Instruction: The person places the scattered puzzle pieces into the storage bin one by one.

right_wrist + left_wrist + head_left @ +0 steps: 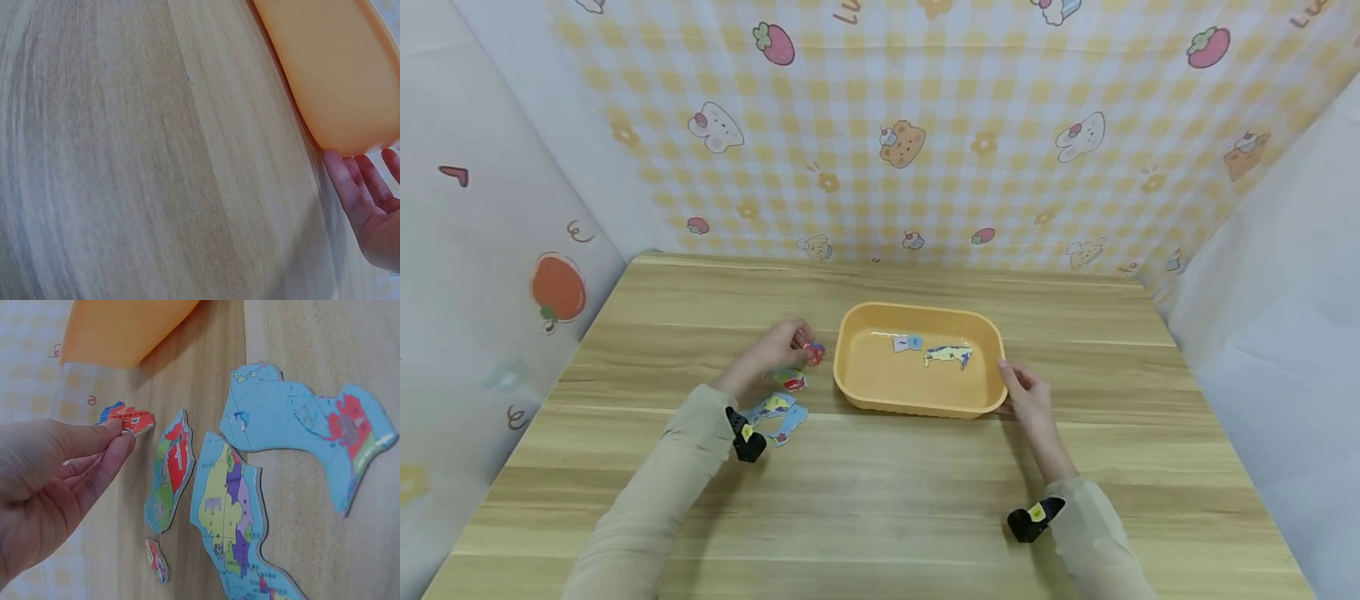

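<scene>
In the left wrist view, my left hand (59, 462) pinches a small red and blue map puzzle piece (140, 419) between thumb and forefinger. Close by on the table lie a green and red piece (167, 469), a tiny piece (157, 559), a yellow and purple piece with blue sea (228, 509) and a large light-blue piece (294, 412). At the right end of the orange tray (917, 408), my right hand (1030, 396) holds the wall, thumb at the rim and fingers against the outside. Inside the tray are a yellow and blue piece (948, 356) and a small pale-blue piece (907, 342).
The wooden table (880, 508) runs back to a yellow-checked backdrop (940, 200). White sheets hang along its left and right sides. Black wrist cameras sit at both cuffs, the left one (747, 437) right beside the loose pieces.
</scene>
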